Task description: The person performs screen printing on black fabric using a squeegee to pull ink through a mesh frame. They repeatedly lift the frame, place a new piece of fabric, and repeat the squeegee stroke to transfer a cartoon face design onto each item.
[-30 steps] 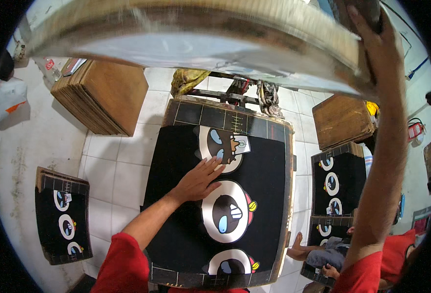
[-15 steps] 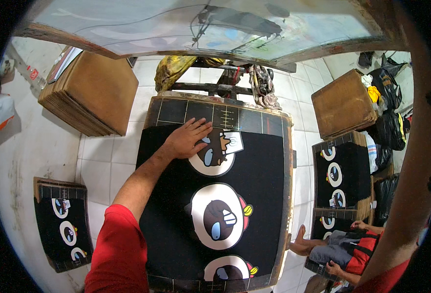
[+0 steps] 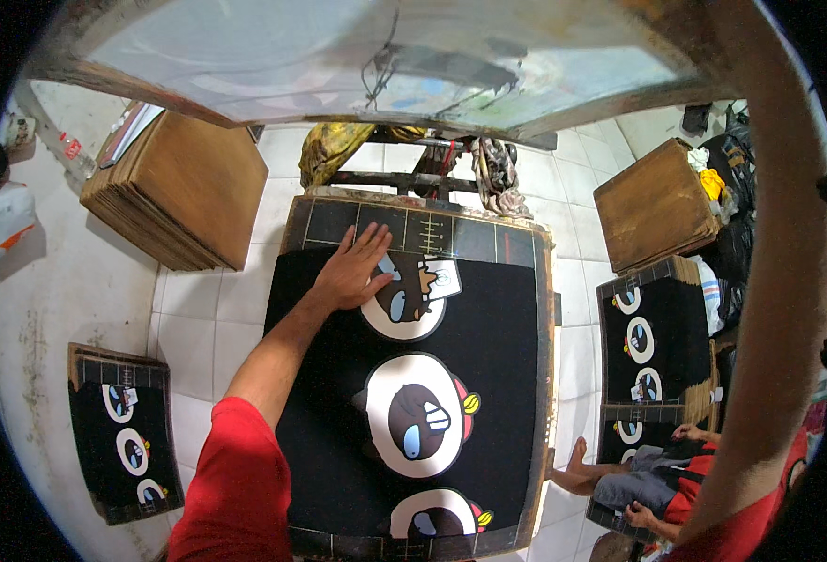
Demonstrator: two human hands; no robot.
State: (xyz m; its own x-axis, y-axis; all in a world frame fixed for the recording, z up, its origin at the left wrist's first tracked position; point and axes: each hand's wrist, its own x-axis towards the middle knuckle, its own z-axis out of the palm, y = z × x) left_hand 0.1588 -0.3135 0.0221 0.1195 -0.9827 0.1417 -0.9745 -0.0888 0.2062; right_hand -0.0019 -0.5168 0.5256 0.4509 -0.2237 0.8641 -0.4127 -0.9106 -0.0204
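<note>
The left hand [image 3: 350,272] lies spread across printed black cloth [image 3: 413,345], a white bag's [image 3: 6,223] contents unseen.

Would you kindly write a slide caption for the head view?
The left hand spread palm-down at the edge of black printed fabric, a framed screen raised beyond.

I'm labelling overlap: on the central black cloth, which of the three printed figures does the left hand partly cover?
The top figure, farthest away: the left hand covers its left part. The middle figure and bottom figure have no hand over them.
</note>
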